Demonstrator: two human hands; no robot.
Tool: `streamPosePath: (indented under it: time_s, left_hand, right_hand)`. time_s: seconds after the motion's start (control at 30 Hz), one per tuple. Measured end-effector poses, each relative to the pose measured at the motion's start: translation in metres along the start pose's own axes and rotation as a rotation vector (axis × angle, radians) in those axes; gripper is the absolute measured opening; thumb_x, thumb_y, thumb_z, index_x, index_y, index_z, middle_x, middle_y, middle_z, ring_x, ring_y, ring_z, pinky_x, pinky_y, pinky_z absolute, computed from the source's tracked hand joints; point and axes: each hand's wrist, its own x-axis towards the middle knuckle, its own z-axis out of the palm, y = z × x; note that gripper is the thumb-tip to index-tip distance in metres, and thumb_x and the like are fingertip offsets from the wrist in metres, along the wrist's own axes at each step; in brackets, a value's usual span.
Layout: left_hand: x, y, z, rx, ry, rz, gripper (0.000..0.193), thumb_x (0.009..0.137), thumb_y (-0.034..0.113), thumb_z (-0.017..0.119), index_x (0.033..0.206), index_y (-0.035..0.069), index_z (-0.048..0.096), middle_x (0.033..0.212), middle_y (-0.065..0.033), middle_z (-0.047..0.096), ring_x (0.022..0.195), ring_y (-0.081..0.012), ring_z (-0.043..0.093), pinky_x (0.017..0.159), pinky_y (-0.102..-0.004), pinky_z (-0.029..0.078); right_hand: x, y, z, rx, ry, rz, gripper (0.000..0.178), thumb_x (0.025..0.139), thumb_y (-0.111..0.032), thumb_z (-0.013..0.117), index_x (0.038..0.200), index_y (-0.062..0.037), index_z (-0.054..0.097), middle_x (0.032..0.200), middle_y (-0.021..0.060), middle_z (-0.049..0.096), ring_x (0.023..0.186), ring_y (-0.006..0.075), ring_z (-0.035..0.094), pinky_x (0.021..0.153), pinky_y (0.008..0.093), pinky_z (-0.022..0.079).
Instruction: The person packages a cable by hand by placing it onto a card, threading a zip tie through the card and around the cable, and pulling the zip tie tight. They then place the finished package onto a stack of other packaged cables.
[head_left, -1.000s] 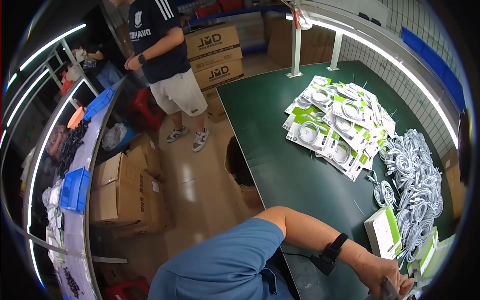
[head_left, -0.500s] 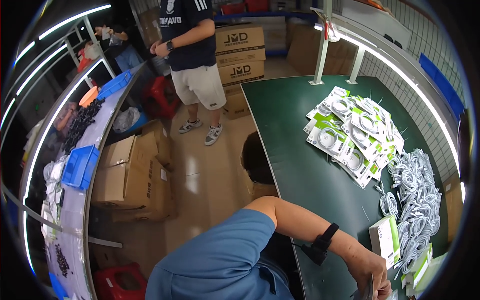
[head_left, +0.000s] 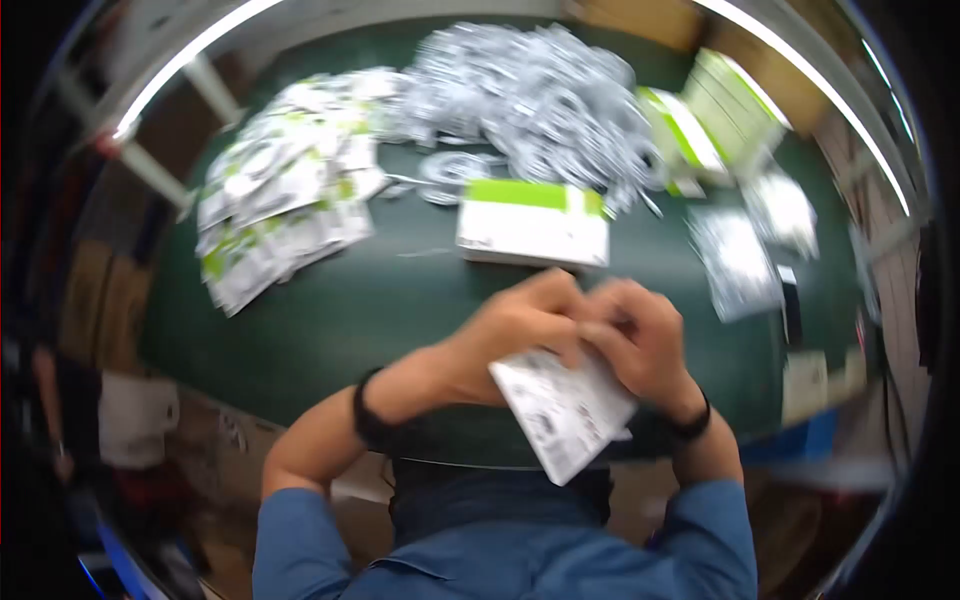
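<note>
White, flat, printed card (head_left: 562, 420) at lower centre: my left hand (head_left: 525, 325) pinches it; whether my curled right hand (head_left: 645, 335) does, I can't tell. Uneven pulling could crease it.

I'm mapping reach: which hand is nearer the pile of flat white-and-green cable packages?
Left. The left hand is to the right of the pile, nearer the body; the right hand is farther right, past the left hand.
</note>
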Motion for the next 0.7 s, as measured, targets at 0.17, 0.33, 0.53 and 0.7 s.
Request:
streamPosePath:
  time_s: [0.17,0.33,0.53,0.7]
  left_hand:
    - [0.014,-0.022,0.006,0.095,0.029,-0.018,0.025,0.063,0.008,0.087,0.080,0.010,0.069,0.093,-0.0042,0.057,0.083,-0.0155,0.058,0.071,-0.0260,0.048]
    - [0.010,-0.045,0.028,-0.040,0.126,0.025,0.023,0.068,0.014,0.089,0.079,0.009,0.068,0.089,-0.0035,0.058,0.083,-0.0139,0.059,0.072,-0.0250,0.049]
    - [0.002,-0.043,0.034,-0.194,0.245,-0.058,0.025,0.075,0.022,0.088,0.076,0.009,0.066,0.088,-0.0041,0.060,0.085,-0.0148,0.063,0.072,-0.0257,0.051]
    - [-0.001,-0.043,0.032,-0.230,0.275,-0.027,0.027,0.075,0.024,0.087,0.076,0.008,0.066,0.089,-0.0057,0.062,0.087,-0.0173,0.066,0.075,-0.0290,0.054]
  right_hand:
    - [-0.002,0.024,-0.009,0.064,0.073,0.095,0.007,0.091,0.001,0.069,0.093,0.0017,0.062,0.082,0.0060,0.067,0.068,0.0070,0.062,0.060,0.0218,0.051]
    - [-0.012,0.023,-0.021,0.490,-0.002,0.187,0.011,0.093,-0.003,0.071,0.096,0.0021,0.062,0.090,0.0068,0.067,0.069,0.0052,0.059,0.061,0.0197,0.049]
    - [-0.018,0.024,-0.019,0.476,-0.035,0.149,0.014,0.092,-0.005,0.073,0.096,0.0020,0.062,0.094,0.0079,0.066,0.070,0.0045,0.057,0.061,0.0190,0.049]
    - [-0.016,0.023,-0.018,0.431,-0.072,0.134,0.015,0.091,-0.005,0.075,0.093,0.0016,0.062,0.090,0.0090,0.067,0.071,0.0061,0.058,0.061,0.0203,0.049]
